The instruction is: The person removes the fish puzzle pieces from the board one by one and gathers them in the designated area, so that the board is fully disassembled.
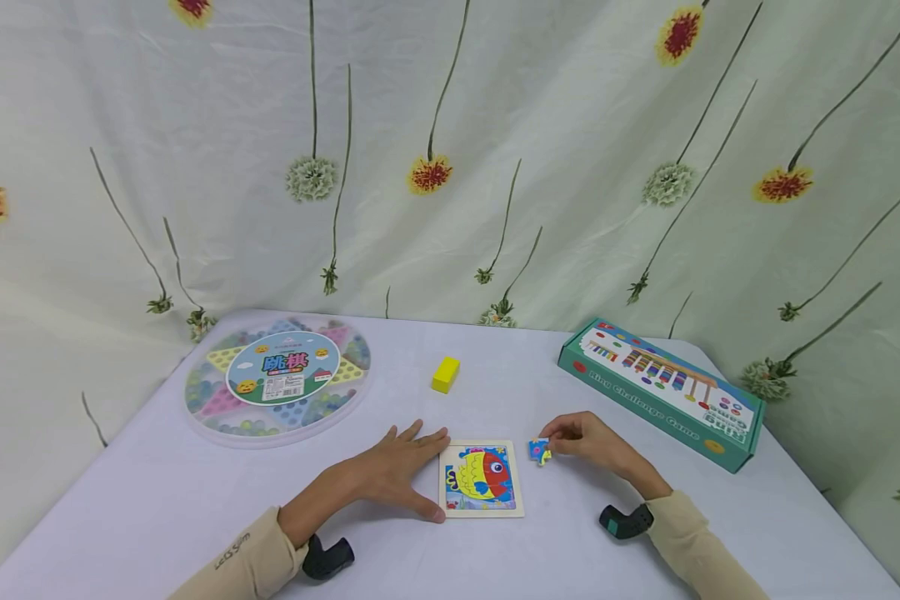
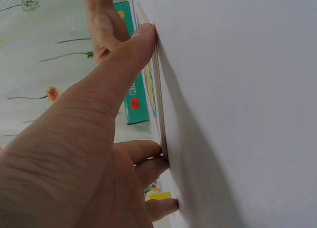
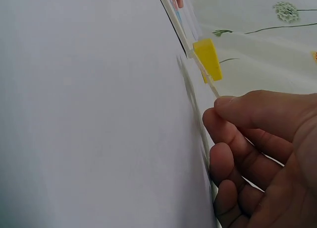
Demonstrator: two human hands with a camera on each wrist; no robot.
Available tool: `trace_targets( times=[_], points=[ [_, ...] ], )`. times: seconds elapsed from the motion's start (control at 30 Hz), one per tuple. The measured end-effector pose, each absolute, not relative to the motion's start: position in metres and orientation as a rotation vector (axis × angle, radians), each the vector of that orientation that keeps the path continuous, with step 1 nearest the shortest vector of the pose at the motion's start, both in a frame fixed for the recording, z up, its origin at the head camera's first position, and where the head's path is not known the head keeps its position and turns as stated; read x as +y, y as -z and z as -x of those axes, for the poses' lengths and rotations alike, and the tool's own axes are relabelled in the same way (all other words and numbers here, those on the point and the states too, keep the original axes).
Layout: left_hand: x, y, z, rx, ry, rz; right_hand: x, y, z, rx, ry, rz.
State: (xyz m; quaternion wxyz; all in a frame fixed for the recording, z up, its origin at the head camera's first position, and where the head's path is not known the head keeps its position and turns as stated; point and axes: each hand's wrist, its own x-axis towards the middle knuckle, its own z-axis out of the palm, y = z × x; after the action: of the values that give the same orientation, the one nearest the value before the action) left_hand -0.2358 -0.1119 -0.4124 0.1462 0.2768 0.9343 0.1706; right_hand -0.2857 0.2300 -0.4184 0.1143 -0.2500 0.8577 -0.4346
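A square wooden jigsaw puzzle (image 1: pixel 482 479) with a pale frame lies on the white table, showing a yellow fish with a red head. My left hand (image 1: pixel 399 471) is spread at its left side; in the left wrist view the thumb (image 2: pixel 144 37) and two fingers touch the frame's edge. To the right of the frame, my right hand (image 1: pixel 591 440) pinches a small blue puzzle piece (image 1: pixel 538 451) with some yellow on it. The right wrist view shows this piece (image 3: pixel 212 84) edge-on between thumb and index finger, the other fingers curled below.
Behind the puzzle lies a yellow block (image 1: pixel 446 375). A round, clear Chinese checkers set (image 1: pixel 281 379) occupies the back left. At the back right sits a green Ring Challenge Game box (image 1: pixel 660 392). A flowered cloth (image 1: pixel 450 242) hangs behind the table.
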Motion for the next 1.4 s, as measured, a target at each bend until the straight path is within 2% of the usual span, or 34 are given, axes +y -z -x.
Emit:
trace_targets(
  times=[0.73,0.93,1.1,1.4],
  points=[
    [-0.111,0.412,0.235,2.698,-0.466,-0.792,0.223,0.421,0.287,2.605,1.165,0.745],
    [-0.111,0.413,0.236,2.697,-0.468,-0.791,0.216,0.408,0.276,2.607,1.165,0.735],
    [-0.111,0.412,0.236,2.696,-0.467,-0.783,0.223,0.421,0.287,2.611,1.168,0.741],
    [-0.111,0.412,0.236,2.696,-0.479,-0.779,0.220,0.423,0.287,2.669,1.096,0.750]
  ],
)
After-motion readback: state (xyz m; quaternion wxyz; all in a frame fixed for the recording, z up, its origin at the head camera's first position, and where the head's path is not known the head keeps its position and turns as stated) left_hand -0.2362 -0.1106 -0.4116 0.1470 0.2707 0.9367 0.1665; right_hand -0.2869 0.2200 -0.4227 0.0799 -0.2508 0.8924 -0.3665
